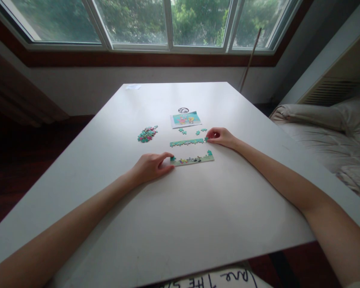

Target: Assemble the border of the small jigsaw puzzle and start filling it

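Observation:
My right hand (222,137) pinches a small teal jigsaw piece (206,139) at the right end of a joined upper puzzle strip (186,142). My left hand (151,167) is at the left end of a lower puzzle strip (193,160), index fingertip on its raised teal corner and thumb at the bottom edge. That lower strip is joined, with a greenish base and a teal piece standing up at its right end. Between the two strips runs a gap of white tabletop. Several loose jigsaw pieces (183,131) lie above the upper strip, some near my right fingers.
A heap of jigsaw pieces (147,134) lies to the left. Beyond the strips are a picture card (186,119) with cartoon figures and a dark round mark (183,110). The white table (114,224) reaches toward a window; a padded sofa (318,136) stands at right.

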A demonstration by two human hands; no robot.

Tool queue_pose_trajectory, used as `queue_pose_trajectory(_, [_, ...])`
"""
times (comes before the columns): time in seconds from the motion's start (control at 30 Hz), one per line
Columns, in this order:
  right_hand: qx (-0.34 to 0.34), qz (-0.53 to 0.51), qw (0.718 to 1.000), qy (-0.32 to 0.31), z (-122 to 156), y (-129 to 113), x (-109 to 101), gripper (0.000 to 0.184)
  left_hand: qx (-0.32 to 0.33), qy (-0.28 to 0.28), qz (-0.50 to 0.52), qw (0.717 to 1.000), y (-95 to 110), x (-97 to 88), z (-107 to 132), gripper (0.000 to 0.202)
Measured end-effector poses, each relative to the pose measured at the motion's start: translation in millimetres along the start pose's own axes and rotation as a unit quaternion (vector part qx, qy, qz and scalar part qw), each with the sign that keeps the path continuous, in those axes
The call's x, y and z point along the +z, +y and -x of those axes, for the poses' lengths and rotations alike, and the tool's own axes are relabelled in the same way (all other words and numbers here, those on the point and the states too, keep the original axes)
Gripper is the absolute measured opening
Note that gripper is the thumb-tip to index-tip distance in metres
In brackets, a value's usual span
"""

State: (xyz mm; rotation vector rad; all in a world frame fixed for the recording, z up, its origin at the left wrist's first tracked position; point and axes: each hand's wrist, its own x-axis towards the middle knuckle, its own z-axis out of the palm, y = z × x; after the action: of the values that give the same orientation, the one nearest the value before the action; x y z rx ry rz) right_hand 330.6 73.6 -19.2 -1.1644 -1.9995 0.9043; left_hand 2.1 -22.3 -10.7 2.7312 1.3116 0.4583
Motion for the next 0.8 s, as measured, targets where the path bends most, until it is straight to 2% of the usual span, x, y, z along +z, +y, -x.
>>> queue_pose_trajectory(0.8, [-0.046, 0.055, 0.997, 0.008, 1.7, 1.4, 4.1, 0.025, 0.010, 0.001, -0.008, 1.000, -2.3, 1.6, 0.7, 0.037])
